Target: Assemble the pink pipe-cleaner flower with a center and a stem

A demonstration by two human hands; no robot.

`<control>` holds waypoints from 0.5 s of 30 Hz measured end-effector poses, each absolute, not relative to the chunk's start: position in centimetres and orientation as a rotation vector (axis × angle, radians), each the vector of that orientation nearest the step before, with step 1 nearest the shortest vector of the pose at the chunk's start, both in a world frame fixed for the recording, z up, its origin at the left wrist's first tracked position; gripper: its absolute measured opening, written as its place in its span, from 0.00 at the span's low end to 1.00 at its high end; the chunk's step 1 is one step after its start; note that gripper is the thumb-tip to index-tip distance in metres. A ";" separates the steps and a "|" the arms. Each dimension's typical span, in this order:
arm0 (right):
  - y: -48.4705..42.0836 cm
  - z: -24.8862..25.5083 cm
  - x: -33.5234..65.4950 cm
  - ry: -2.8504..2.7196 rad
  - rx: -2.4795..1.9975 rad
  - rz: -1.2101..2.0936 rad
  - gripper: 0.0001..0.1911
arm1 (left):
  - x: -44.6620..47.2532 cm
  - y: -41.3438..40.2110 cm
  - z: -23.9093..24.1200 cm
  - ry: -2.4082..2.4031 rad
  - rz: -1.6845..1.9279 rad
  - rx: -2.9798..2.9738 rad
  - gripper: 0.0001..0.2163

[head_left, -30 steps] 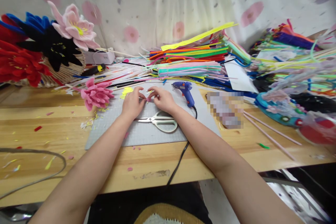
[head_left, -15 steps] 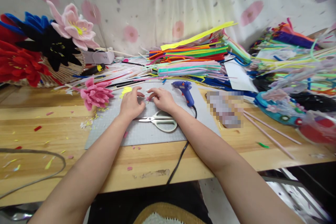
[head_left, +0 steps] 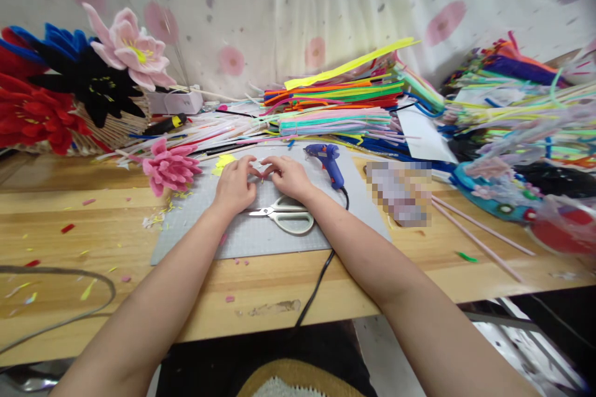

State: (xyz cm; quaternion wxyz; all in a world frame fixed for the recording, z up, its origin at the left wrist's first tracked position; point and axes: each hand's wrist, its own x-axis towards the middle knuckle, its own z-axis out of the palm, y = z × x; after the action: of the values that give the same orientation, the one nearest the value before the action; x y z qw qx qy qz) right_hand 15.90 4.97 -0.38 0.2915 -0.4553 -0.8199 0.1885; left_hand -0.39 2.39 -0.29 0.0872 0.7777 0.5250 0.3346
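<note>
My left hand [head_left: 233, 185] and my right hand [head_left: 290, 177] meet over the grey cutting mat, fingers bent inward. Between their fingertips is a small pink piece [head_left: 262, 176] with a pale tip, apparently cut from a pipe cleaner; the fingers partly cover it. Both hands seem to grip it, my left with its fingertips while the thumb sits lower. Scissors [head_left: 292, 223] with white handles lie below the hands, blades pointing left. Just beyond my left hand is a yellow fuzzy piece [head_left: 224, 164]. A blue glue gun [head_left: 329, 164] rests to the right of my right hand.
A pink pipe-cleaner flower [head_left: 170, 167] lies left of the mat [head_left: 186, 242]. Bundles of coloured pipe cleaners [head_left: 335, 121] pile up along the back. Larger finished flowers [head_left: 130, 46] stand at the far left. The glue gun's black cord [head_left: 320, 285] runs over the front table edge.
My left hand's fingertips have moved right and closed in on the pink piece. The right hand has stayed nearly in place.
</note>
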 end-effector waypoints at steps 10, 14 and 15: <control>5.0 -0.5 15.9 -2.147 -1.192 0.524 0.25 | -0.5 2.5 -0.5 1.545 1.014 2.311 0.29; 4.9 -0.3 15.9 -2.130 -1.201 0.562 0.26 | -0.5 2.5 -0.6 1.565 1.006 2.340 0.29; 4.8 -0.3 15.9 -2.124 -1.200 0.574 0.26 | -0.5 2.5 -0.7 1.573 1.009 2.339 0.30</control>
State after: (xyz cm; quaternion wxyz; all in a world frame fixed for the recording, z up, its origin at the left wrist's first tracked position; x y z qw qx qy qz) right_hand 15.91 4.84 -0.28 0.3122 -0.4549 -0.8052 0.2174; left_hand -0.53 2.51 -0.67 0.0739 0.7790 0.5241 0.3362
